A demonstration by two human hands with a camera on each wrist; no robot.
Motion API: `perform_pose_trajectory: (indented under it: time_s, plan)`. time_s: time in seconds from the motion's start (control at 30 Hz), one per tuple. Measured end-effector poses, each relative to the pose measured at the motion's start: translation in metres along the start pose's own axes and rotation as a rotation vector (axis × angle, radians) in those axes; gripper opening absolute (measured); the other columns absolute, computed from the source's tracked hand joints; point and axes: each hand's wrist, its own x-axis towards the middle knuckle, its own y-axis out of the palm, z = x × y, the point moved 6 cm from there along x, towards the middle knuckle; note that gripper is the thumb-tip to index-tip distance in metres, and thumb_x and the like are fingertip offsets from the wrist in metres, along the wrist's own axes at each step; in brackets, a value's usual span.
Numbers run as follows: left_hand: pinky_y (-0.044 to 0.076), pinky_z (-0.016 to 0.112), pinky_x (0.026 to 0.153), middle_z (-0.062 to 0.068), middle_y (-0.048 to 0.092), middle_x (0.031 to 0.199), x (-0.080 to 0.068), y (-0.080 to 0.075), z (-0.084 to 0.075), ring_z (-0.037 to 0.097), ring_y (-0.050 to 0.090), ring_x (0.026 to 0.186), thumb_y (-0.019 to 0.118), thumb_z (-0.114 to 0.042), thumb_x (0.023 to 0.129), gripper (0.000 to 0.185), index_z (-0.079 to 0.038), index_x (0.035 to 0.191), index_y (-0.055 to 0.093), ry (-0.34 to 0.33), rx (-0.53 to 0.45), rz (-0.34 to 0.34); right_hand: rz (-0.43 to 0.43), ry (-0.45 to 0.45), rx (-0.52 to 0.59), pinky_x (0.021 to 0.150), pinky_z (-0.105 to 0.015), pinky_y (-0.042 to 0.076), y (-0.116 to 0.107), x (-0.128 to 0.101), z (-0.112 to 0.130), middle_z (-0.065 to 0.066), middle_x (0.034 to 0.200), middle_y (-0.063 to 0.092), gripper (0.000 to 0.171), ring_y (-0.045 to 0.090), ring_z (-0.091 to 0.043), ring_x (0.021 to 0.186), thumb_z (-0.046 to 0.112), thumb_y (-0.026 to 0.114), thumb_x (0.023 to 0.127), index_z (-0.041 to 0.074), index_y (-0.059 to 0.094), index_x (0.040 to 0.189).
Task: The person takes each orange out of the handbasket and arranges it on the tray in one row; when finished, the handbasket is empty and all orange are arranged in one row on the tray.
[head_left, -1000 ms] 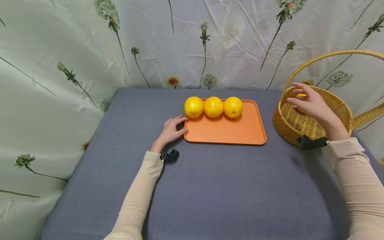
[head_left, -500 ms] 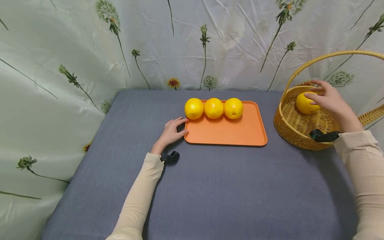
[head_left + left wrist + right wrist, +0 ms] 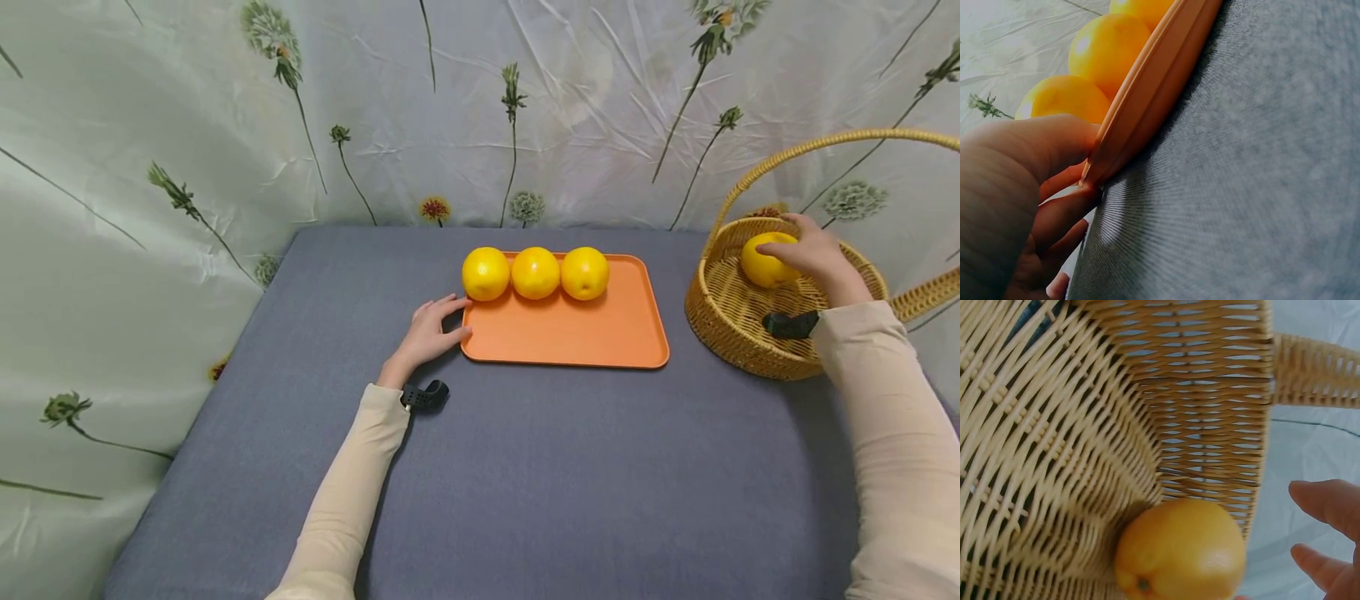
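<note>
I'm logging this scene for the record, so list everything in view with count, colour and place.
fruits on the tray: three, yellow-orange, in a row along the far edge.
fruit in the basket: one, yellow-orange, under the right hand.
tray: one, orange, mid-table.
basket: one, tan wicker with hoop handle, on the table's right side.
table cover: one, grey.
backdrop: one, pale green floral sheet.
left hand: touches the tray's left edge.
right hand: curled on the basket fruit.

bright even light, soft shadows; wrist views blurred close-up.
</note>
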Motion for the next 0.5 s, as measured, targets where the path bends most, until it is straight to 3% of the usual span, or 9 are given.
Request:
perform_pose_trajectory:
  time_s: [0.23, 0.5]
  plan:
    - [0.016, 0.053, 0.116, 0.012, 0.050, 0.141, -0.001, 0.001, 0.005, 0.029, 0.034, 0.140, 0.062, -0.028, 0.088, 0.051, -0.009, 0.135, 0.052, 0.019, 0.006, 0.005, 0.012, 0.007, -0.036, 0.103, -0.073, 0.007, 0.009, 0.008, -0.009, -0.034, 0.151, -0.012, 0.083, -0.017, -0.060, 0.134, 0.038, 0.041, 0.095, -0.002, -0.008, 0.148]
    - [0.016, 0.052, 0.117, 0.012, 0.050, 0.141, 0.000, -0.001, 0.004, 0.029, 0.035, 0.140, 0.063, -0.027, 0.088, 0.052, -0.009, 0.134, 0.052, 0.009, 0.006, 0.001, -0.040, -0.010, -0.086, 0.095, -0.069, 0.015, 0.012, 0.014, -0.025, -0.038, 0.148, 0.003, 0.079, 0.005, -0.065, 0.122, 0.035, 0.042, 0.094, -0.005, 0.000, 0.147]
